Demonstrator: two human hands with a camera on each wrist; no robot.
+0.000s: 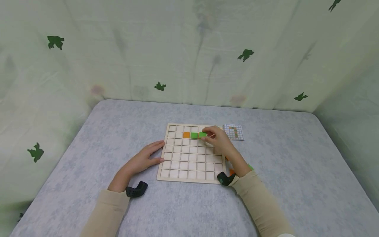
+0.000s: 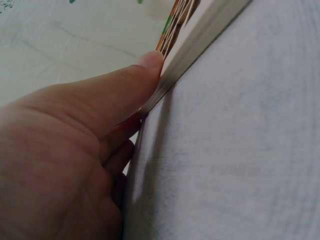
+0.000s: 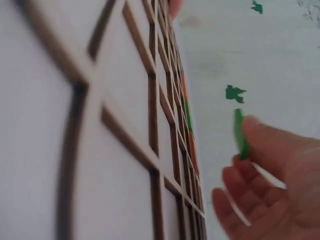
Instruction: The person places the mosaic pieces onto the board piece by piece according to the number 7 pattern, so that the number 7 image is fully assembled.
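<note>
My right hand [image 1: 217,140] fingers pinch green tile [image 1: 202,134] above grid board [image 1: 190,174] | left hand [image 1: 142,159] fingers straight, thumb against board's left edge | open worktop [image 1: 296,171] around

A small pattern card [image 1: 234,131] printed with a coloured grid lies flat toward the far edge of the grey table [image 1: 88,144]. Pale green fabric [image 1: 177,49] dotted with dark green shapes hangs behind and to both sides.

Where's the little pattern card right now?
In the head view the pattern card lies on the table, right of the grid board's far corner, beyond the right hand.
</note>
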